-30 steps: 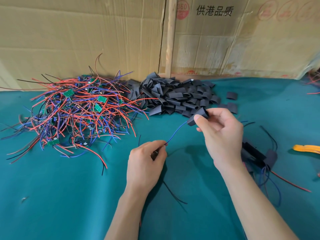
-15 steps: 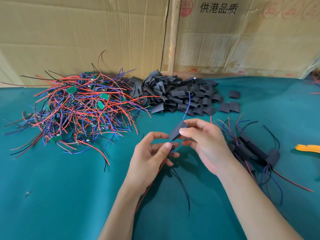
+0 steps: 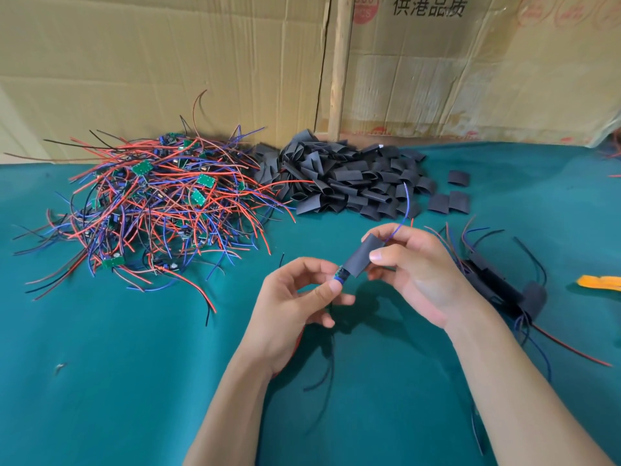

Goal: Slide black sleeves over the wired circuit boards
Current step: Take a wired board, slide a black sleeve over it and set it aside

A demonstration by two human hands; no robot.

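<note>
at the centre of the frame the right hand (image 3: 415,270) pinches a black sleeve (image 3: 361,258) in a closed grip, a blue wire (image 3: 405,213) rising from its top end. the left hand (image 3: 295,297) pinches the circuit board (image 3: 340,275) at the sleeve's lower mouth. upper left on the green bench (image 3: 117,364) lies a pile of wired boards (image 3: 158,203), with a heap of loose sleeves (image 3: 346,186) beside it.

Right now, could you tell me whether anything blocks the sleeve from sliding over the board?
Nothing visible does. The right hand holds the sleeve, whose mouth meets the board pinched by the left hand; a blue wire already exits its far end.
</note>
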